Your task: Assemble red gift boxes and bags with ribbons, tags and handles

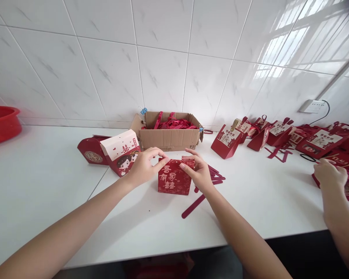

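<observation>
A red paper gift box printed with pale characters stands upright on the white table. At its top left edge, the thumb and fingers of my left hand close on the rim. My right hand grips the top right corner, thumb on the front face and fingers behind. Dark red strap strips lie on the table beside and behind my right hand. Left of the box are a cream-and-red gift box with cartoon figures and a darker red box.
Behind stands a cardboard carton of red ribbons. Finished-looking red boxes with loops line the right side. Another person's hand touches a red box at far right. A red basin sits at far left.
</observation>
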`<act>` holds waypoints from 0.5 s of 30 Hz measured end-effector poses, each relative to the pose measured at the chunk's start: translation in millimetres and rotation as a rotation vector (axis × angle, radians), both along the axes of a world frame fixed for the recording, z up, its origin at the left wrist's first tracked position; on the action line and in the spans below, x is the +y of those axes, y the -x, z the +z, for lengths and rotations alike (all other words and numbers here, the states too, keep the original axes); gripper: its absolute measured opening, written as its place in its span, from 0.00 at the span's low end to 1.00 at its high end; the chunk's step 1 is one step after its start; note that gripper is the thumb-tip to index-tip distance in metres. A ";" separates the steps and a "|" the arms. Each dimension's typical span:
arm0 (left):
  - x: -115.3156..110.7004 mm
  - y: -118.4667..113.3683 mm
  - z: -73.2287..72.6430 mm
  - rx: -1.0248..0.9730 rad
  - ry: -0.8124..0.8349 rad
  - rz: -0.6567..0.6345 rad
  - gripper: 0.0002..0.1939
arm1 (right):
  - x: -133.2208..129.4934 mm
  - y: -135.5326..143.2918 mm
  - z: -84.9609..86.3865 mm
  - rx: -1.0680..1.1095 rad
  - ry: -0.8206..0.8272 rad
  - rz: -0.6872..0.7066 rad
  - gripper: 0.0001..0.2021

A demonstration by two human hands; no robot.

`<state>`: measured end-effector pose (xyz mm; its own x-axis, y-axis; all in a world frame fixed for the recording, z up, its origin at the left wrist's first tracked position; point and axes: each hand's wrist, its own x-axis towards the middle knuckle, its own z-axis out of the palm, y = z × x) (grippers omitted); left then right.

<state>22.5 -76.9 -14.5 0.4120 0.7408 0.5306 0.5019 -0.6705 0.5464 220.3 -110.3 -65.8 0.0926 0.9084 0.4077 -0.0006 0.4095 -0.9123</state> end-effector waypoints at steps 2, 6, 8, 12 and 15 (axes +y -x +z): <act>-0.8 1.2 1.4 0.027 0.078 0.012 0.11 | -0.8 -1.3 1.9 0.020 0.025 0.042 0.11; 0.9 7.3 10.2 0.096 0.183 -0.047 0.15 | -1.1 -1.8 -0.1 0.047 0.102 0.047 0.11; 11.4 7.8 15.8 0.063 0.211 -0.081 0.19 | -0.9 -0.9 -2.5 0.028 0.080 0.015 0.11; 57.9 -4.5 19.0 0.024 -0.113 0.208 0.18 | -0.9 1.7 -6.0 0.064 0.077 0.016 0.11; 95.2 -18.1 11.3 0.365 -0.257 0.320 0.28 | -1.5 3.2 -6.7 0.137 0.124 0.086 0.11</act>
